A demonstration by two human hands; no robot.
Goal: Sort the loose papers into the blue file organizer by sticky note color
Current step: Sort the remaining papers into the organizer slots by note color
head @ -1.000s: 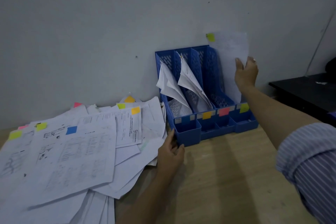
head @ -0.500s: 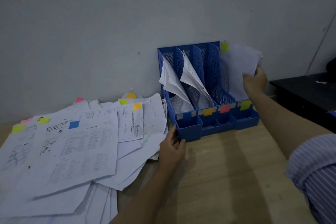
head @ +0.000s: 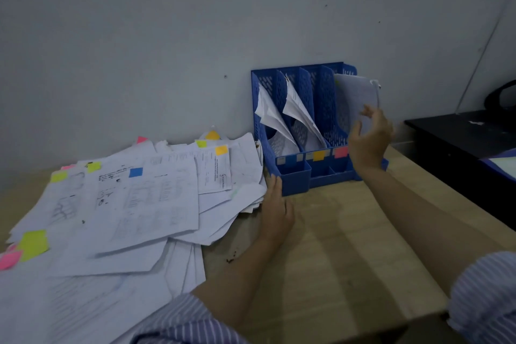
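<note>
The sheet stands in the rightmost slot of the organizer, its top edge leaning out past the right wall and one corner curled. The right hand is just in front of it with fingers spread and loosely bent; it is blurred, and I cannot tell whether the fingertips touch the paper, but it does not look pinched, so I judge the hand released. The left hand lies flat on the table with straight fingers, its tips at the organizer's front left corner and its edge against the pile, gripping nothing. The step in hand seems to be seating this sheet. To do it well, the right palm should nudge the leaning top back toward the divider until the page stands inside the slot, while the left hand braces the organizer so it does not slide along the wall. The label at that slot's front is hidden by the right wrist; the orange label and red label mark the neighbouring slots, and two slots to the left already hold slumping paper. Most of the pile, tagged yellow, pink, blue and orange, is unsorted, so the task looks early.
</note>
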